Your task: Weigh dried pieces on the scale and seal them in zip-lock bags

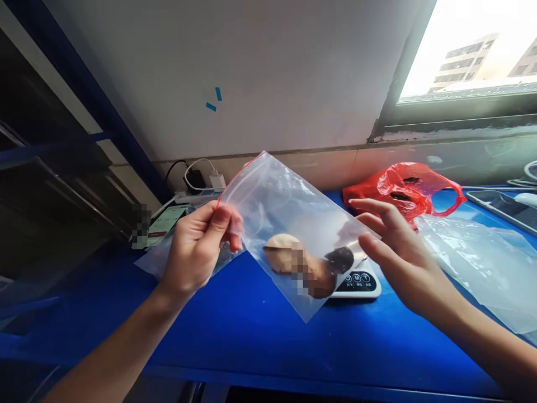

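Note:
My left hand pinches the red-edged top of a clear zip bag and holds it tilted above the blue table. Inside the bag lie brown and dark round pieces, near its lower corner. My right hand hovers just right of the bag with fingers spread; its fingertips are close to the bag's right edge, and I cannot tell whether they touch it. A small white scale with round buttons sits on the table behind the bag.
A red plastic bag lies at the back right. Clear plastic bags are spread at the right. A phone lies far right. A charger and cables sit by the wall, with a green card nearby. Dark shelving stands left.

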{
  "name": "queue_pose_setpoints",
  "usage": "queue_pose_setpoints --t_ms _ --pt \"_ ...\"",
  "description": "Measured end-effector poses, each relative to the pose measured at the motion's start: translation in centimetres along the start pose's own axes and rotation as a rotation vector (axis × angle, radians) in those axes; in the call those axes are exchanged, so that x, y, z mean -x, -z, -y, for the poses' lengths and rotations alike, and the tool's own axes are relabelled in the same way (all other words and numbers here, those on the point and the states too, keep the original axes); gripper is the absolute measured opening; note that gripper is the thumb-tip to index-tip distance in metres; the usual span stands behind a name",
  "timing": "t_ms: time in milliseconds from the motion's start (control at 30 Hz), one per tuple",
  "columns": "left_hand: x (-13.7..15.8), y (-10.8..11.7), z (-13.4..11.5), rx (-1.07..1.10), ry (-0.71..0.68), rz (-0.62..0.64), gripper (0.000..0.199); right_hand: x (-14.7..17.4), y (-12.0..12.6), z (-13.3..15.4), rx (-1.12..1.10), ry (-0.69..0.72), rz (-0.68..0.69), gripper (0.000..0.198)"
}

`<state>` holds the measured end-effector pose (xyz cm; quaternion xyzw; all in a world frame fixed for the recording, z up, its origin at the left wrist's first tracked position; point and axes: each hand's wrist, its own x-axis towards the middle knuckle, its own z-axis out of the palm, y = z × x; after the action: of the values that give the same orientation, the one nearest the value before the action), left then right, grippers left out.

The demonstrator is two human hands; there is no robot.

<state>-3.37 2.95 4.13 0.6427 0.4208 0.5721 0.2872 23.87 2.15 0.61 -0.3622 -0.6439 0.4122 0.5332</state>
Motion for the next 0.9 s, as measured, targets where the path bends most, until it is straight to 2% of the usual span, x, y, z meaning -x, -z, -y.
queue_pose_setpoints --t_ms 100,167,300,367,567,667,733,833,900 --pt "0.0 -0.3 -0.1 0.076 0.028 -0.087 0.032 0.5 -0.7 -0.8 -0.238 -0.1 0.13 0.046" --pt "0.1 -0.7 0.2 0.098 0.055 -0.094 0.029 1.1 -1.6 -1.0 -0.333 -0.202 0.211 0.049" --pt "0.6 -1.0 1.0 0.062 0.13 0.058 0.023 1.6 -2.9 -0.9 -0.37 -0.439 0.165 0.05" --pt "0.5 -0.8 1.3 0.014 0.169 0.143 0.025 1.1 -2.8 -0.9 -0.376 -0.48 0.123 0.046" --pt "-0.5 -0.3 1.9 -0.023 0.24 0.31 0.034 -0.6 -1.6 -1.6 -0.318 -0.412 0.006 0.042" --pt "-0.7 -0.4 2.2 -0.079 0.213 0.346 0.032 -1.0 -1.0 -1.7 -0.296 -0.367 -0.035 0.041" --pt "-0.7 -0.4 2.2 -0.111 0.192 0.359 0.029 -1.6 -0.2 -1.4 -0.305 -0.296 -0.099 0.033" --pt "-0.5 -0.4 2.0 -0.152 0.169 0.386 0.026 -3.2 2.4 -0.2 -0.349 -0.134 -0.315 0.011" --pt "-0.3 -0.4 1.9 -0.204 0.15 0.411 0.027 -4.4 5.1 0.7 -0.33 -0.024 -0.491 0.006"
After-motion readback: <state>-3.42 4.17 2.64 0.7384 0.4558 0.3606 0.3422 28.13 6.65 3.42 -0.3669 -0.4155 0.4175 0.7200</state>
